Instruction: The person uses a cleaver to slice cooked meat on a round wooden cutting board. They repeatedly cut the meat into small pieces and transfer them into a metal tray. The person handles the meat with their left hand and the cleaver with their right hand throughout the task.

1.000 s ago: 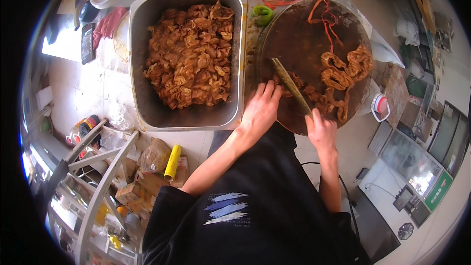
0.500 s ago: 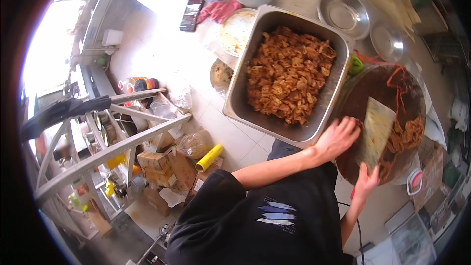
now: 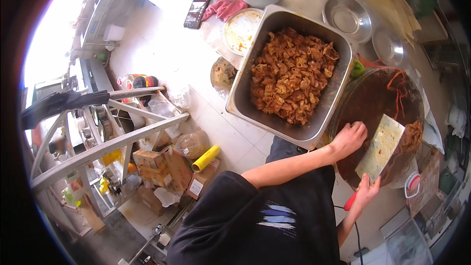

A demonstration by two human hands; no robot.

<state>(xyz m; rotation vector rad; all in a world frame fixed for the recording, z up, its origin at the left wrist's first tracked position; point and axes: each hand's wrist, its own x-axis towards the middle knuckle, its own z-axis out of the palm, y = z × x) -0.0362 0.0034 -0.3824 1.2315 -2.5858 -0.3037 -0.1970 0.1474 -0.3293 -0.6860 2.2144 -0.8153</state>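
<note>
And the cleaver blade (image 3: 381,146) shows mottled grey-yellow, handle (image 3: 350,201) pops red, chopping block (image 3: 369,99) dk brn, tee (image 3: 225,211) blk w/ blue-&-wht streaks!

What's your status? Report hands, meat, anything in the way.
Right hand gripping cleaver. Left hand over board, grip unclear. Meat on board, partly hidden by cleaver. Red string on board too.

Print (image 3: 289,232) on the black shirt (image 3: 245,211) and carton label (image 3: 196,187) seems too small to read.

Cleaver (image 3: 380,146): smeared matt metal. Tray (image 3: 325,112): smooth metal.
</note>
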